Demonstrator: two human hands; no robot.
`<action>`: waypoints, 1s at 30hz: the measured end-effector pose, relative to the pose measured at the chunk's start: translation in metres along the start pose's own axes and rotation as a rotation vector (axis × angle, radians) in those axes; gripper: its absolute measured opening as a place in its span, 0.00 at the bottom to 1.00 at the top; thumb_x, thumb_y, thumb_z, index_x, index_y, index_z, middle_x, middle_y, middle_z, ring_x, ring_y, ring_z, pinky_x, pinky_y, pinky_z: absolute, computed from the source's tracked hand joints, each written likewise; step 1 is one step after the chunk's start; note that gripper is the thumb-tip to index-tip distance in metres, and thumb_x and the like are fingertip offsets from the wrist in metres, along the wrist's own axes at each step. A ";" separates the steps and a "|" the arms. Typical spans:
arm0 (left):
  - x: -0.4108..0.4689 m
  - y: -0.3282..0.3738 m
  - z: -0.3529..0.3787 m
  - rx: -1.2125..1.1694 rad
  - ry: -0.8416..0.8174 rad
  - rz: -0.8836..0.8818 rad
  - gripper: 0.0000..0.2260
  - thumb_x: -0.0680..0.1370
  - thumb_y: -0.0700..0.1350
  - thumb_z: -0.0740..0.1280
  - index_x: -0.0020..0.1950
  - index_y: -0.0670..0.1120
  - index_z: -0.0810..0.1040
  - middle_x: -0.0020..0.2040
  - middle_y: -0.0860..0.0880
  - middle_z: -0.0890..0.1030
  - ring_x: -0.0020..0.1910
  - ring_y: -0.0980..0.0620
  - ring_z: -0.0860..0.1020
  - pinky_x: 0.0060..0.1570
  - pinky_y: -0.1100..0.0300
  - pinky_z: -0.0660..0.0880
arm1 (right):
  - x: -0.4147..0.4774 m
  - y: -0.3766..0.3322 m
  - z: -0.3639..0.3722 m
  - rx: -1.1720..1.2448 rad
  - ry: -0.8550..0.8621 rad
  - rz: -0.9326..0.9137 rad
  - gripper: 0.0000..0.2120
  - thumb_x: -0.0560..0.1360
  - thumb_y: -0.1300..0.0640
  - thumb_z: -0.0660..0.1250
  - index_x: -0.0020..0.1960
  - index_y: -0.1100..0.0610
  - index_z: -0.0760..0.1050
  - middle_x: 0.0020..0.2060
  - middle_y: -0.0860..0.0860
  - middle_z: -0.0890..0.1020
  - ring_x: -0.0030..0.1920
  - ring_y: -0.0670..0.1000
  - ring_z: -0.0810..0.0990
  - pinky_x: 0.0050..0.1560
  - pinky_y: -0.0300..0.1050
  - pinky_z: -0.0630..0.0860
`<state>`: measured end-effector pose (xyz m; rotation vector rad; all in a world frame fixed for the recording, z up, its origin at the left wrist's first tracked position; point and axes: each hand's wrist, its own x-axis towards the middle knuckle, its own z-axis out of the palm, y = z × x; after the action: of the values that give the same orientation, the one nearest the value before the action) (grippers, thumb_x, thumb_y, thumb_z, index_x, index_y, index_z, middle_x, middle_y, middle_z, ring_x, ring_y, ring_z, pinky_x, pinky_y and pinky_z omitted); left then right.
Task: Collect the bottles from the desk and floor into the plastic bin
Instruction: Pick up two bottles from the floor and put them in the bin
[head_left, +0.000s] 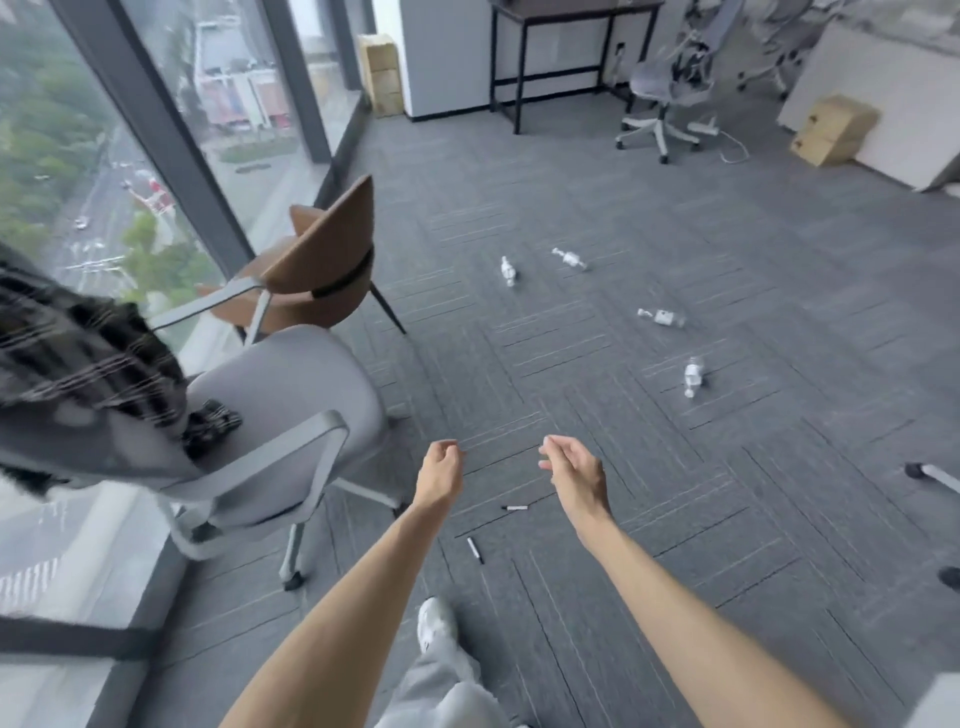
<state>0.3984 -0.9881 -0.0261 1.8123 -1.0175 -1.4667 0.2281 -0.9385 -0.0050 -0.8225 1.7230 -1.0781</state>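
Several clear plastic bottles lie scattered on the grey carpet ahead of me: one (508, 270), another (570, 259) to its right, a third (662, 317) farther right, and the nearest (693, 376). My left hand (440, 467) hangs in front of me with fingers loosely curled and nothing in it. My right hand (574, 462) is beside it, fingers apart and empty. Both hands are well short of the bottles. No plastic bin is in view.
A grey office chair (270, 415) with a dark checked garment (88, 358) stands at my left, a brown chair (317, 270) behind it by the window. Two black markers (514, 507) (475, 550) lie on the carpet near my hands. A dark desk (561, 31), another swivel chair (665, 98) and cardboard boxes (831, 130) are at the back.
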 end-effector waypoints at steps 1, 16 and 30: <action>0.016 0.007 0.010 0.031 -0.028 -0.007 0.10 0.77 0.45 0.56 0.55 0.48 0.74 0.53 0.47 0.79 0.49 0.47 0.76 0.57 0.48 0.76 | 0.013 -0.001 -0.006 0.002 0.030 0.010 0.12 0.80 0.51 0.64 0.56 0.58 0.79 0.50 0.51 0.84 0.47 0.47 0.83 0.49 0.43 0.75; 0.192 0.168 0.225 0.347 -0.374 0.125 0.08 0.67 0.52 0.52 0.35 0.51 0.67 0.46 0.48 0.76 0.47 0.47 0.75 0.57 0.45 0.75 | 0.230 -0.028 -0.140 0.132 0.472 0.153 0.14 0.80 0.45 0.61 0.51 0.53 0.79 0.51 0.50 0.84 0.51 0.51 0.83 0.59 0.57 0.78; 0.301 0.323 0.493 0.443 -0.397 0.195 0.10 0.80 0.47 0.55 0.58 0.49 0.73 0.58 0.45 0.79 0.57 0.44 0.77 0.61 0.43 0.74 | 0.457 -0.060 -0.349 0.113 0.503 0.264 0.20 0.80 0.43 0.61 0.48 0.60 0.79 0.45 0.53 0.84 0.49 0.55 0.83 0.54 0.54 0.79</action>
<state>-0.1157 -1.4047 -0.0269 1.6678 -1.7825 -1.6035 -0.2569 -1.2510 -0.0384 -0.2471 2.0876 -1.2530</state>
